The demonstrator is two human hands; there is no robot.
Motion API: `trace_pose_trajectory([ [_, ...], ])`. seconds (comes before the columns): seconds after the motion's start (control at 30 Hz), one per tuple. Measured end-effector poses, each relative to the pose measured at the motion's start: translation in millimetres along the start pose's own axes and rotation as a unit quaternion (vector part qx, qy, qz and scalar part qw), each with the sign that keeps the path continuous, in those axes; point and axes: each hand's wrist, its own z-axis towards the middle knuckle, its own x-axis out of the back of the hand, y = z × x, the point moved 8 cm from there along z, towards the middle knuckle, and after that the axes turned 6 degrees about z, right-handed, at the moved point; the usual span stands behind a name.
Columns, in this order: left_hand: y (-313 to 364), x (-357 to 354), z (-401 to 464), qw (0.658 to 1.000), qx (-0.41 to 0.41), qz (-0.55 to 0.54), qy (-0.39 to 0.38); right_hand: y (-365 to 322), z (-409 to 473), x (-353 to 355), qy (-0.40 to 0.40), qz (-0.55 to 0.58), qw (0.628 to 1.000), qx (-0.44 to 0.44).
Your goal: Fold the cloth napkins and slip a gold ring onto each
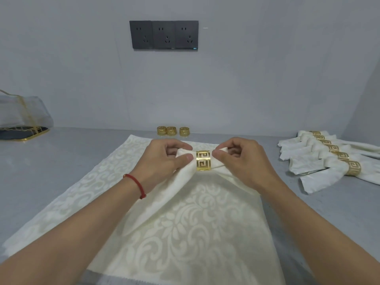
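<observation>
Pinching a folded cream damask cloth napkin (185,177) from both sides, the two hands meet at mid-frame above the grey tabletop (51,171). A gold openwork metal ring with a Greek-key pattern (203,160) sits around the gathered middle of the napkin, directly between the two hands. The left hand (164,161), with a red cord bracelet (136,185) at the wrist, has its fingers (186,157) curled round the bunched cloth just left of the ring, thumb tip touching the ring's left edge. The right hand (244,161) has its fingers (219,156) clamped on the cloth just right of the ring, thumb and forefinger pinching a protruding fold. Below the ring the napkin fans out toward the viewer beneath both hands.

The held napkin lies over a flat, spread cream damask napkin (174,233) that covers the centre of the tabletop. Three loose gold rings (172,131) stand in a row at the far edge of this cloth, near the grey wall (267,79). At right, a row of finished napkins already wearing gold rings (329,157) lies overlapping, well apart from the hands. At far left sits a sheer bag over a gold-rimmed dark tray (22,120). A dark triple socket panel (163,34) is mounted on the wall.
</observation>
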Motion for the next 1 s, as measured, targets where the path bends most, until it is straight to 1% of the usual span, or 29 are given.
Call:
trace_pose_trajectory([
  [0.07, 8.3, 0.5, -4.3, 1.0, 0.004, -0.023, 0.005, -8.6, -6.4, 5.6, -0.015, 0.009, 1.0, -0.002],
  [0.2, 24.3, -8.9, -16.0, 0.997, 0.013, -0.075, -0.021, -21.6, -30.1, 12.2, -0.103, 0.078, 0.991, -0.037],
  [0.27, 31.5, -17.8, -21.9, 0.995, 0.014, -0.089, -0.035, -27.8, -36.0, 23.1, -0.096, 0.064, 0.993, -0.033],
  [0.33, 34.5, -23.9, -25.8, 0.993, 0.022, -0.111, -0.031, -33.6, -39.2, 32.9, -0.074, 0.061, 0.995, -0.019],
  [0.43, 37.4, -35.1, -30.5, 0.987, 0.044, -0.153, -0.023, -35.2, -49.3, 42.1, -0.047, 0.097, 0.994, -0.02],
  [0.53, 43.8, -48.5, -34.5, 0.983, 0.048, -0.171, -0.036, -30.3, -60.1, 51.2, -0.037, 0.121, 0.992, -0.029],
  [0.67, 50.8, -73.4, -35.4, 0.98, 0.051, -0.181, -0.071, -20.1, -68.5, 76.2, -0.023, 0.093, 0.994, -0.042],
  [0.8, 46.3, -118.1, -27.8, 0.98, 0.074, -0.154, -0.099, -0.8, -74.8, 114.0, -0.007, 0.012, 0.997, -0.075],
  [0.9, 40.2, -160.8, -23.6, 0.975, 0.113, -0.148, -0.123, 19.5, -81.1, 141.6, -0.031, -0.011, 0.994, -0.108],
  [1.0, 40.6, -203.5, -17.7, 0.98, 0.119, -0.116, -0.108, 43.8, -88.5, 173.9, -0.064, -0.054, 0.987, -0.135],
])
